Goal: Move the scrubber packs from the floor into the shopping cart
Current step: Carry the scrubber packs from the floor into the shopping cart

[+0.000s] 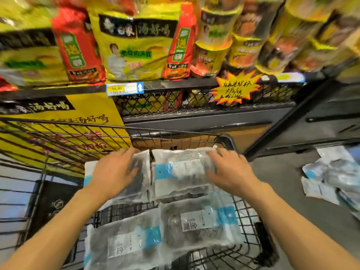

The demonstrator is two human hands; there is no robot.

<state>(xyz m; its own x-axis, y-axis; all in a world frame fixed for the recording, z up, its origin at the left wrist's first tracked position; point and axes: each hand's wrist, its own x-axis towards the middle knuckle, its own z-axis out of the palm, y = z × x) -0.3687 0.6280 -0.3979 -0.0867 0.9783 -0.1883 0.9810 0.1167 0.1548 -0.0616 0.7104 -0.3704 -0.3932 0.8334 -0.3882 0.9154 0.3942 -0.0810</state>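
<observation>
Step in hand: laying two scrubber packs into the far end of the shopping cart (224, 138), in the middle of the frame.
Left hand (115, 170): palm down and fingers spread on the left pack (141, 172); pressing flat on it, not clenched. Whether the thumb hooks under the edge cannot be told.
Right hand (229, 170): fingers splayed over the right end of the right pack (181, 172), fingertips at its far corner; it looks like a light hold on that edge, though the underside is hidden.
Packs already in the cart: two more packs (196, 223) lie flat side by side nearer the bottom of the frame, blue label bands facing up.
Packs still to move: a loose heap of packs (327, 174) lies on the floor (282, 184) at the right edge of the frame, well apart from the cart.
Surroundings: shelves of yellow and red noodle bags (134, 45) fill the top of the frame; they play no part here.
Doing it well: keep both packs level and side by side, slide them up against the cart's far wire wall, and let go only when they rest flat, so later packs stack evenly.
Risk: the plastic looks slick, so a pack could slide or overlap its neighbour; corners could also catch in the wire mesh.
Progress: my judgement is partway, with several packs still on the floor.
</observation>
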